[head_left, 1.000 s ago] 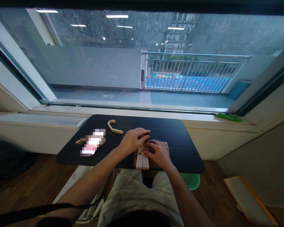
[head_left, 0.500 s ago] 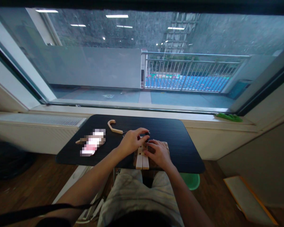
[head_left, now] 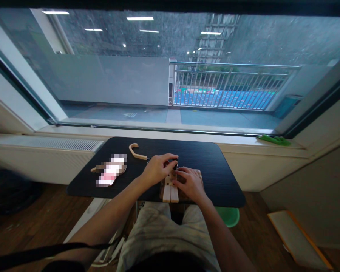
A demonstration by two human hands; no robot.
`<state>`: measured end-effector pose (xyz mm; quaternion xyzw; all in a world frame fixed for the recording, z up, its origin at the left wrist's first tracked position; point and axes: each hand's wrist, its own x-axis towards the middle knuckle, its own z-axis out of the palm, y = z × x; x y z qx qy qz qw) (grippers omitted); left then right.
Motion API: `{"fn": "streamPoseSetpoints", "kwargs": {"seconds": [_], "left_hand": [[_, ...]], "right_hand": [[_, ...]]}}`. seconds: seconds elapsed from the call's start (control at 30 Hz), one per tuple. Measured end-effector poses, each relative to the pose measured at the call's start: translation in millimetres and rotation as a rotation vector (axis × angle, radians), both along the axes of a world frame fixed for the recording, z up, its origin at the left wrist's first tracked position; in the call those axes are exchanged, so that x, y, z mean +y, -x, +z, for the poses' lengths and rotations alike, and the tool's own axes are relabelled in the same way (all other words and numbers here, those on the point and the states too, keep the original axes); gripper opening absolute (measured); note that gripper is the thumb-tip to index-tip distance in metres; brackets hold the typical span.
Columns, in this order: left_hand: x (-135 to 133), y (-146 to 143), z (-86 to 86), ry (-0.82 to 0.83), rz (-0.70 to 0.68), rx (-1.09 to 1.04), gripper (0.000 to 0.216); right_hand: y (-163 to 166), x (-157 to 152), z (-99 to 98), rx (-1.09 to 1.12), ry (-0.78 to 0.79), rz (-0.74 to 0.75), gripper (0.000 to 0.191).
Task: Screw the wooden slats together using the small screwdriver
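My left hand (head_left: 158,169) is closed in a pinch around a small dark piece (head_left: 175,165), held upright above the far end of two light wooden strips (head_left: 170,194). These strips lie side by side, with small dark holes in their upper part. Pressed against their right side is my right hand (head_left: 191,183), its thumb on the wood and its fingertips close under the dark piece. A brown block (head_left: 183,196) shows beneath the strips and the right hand, largely covered by them.
Behind my left hand, a hook-shaped wooden piece (head_left: 136,152) lies on the black table (head_left: 212,162). A pixelated item (head_left: 112,172) is at the left. Beyond stands a window; a green cloth (head_left: 274,140) rests on its sill. A green basin (head_left: 229,217) is under the table.
Both hands stay in nearly the same place. The left fingers have shifted very slightly around the small dark piece.
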<state>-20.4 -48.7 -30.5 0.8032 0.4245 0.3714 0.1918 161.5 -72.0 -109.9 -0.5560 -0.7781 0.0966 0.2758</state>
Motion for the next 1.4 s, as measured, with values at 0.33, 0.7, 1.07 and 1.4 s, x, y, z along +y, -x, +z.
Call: {"fn": "streamPoseSetpoints", "kwargs": {"seconds": [0.33,0.7,1.07,1.4], "left_hand": [[4.8,-0.8,-2.5,-0.046,-0.071,-0.058,0.025],[3.9,-0.6,-1.3,-0.052,-0.095,-0.060,0.026],[5.5,-1.6,-1.6,-0.037,-0.051,-0.033,0.024],[22.8,-6.4,-2.7,-0.002,0.025,-0.009,0.027]], "right_hand": [[-0.7,1.8,-4.8,0.009,-0.026,0.026,0.032],[-0.9,0.9,-4.7,0.010,-0.022,0.008,0.032],[-1.1,0.9,-3.9,0.011,-0.021,0.017,0.031],[-0.9,0.0,-4.4,0.004,-0.044,-0.005,0.032]]}}
